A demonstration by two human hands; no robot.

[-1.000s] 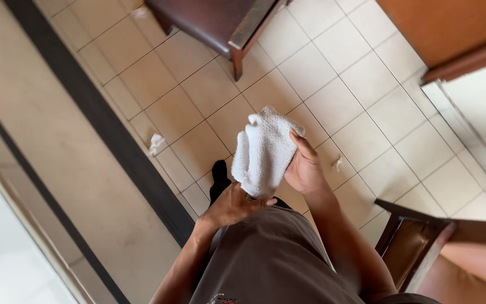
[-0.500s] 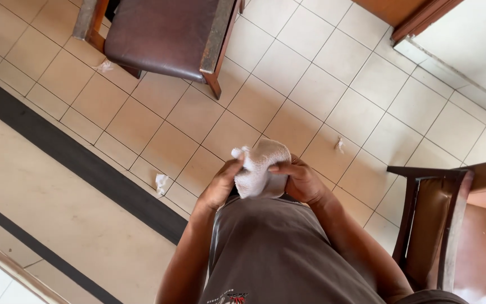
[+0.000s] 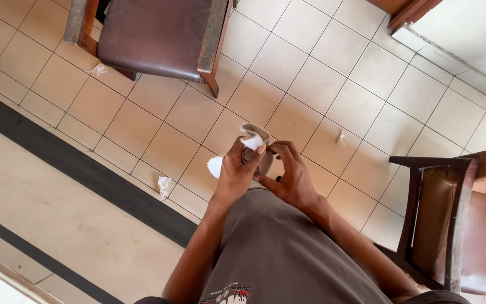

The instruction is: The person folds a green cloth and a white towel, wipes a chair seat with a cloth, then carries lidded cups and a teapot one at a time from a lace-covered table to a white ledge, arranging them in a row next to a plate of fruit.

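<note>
Tiled floor in beige squares, dark stripe along left edge. Brown padded chair stands above hands, second chair at right. Crumpled paper scraps lie scattered on tiles. Left hand raised in front of grey shirt, forearm angled up, fingers closed around bunched white cloth. Right hand just beside it, wrist bent, fingers curled against cloth's lower side, thumb tucked inward.

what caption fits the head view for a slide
Both hands, left and right, bunch a white cloth above a tiled floor between two brown chairs.
</note>
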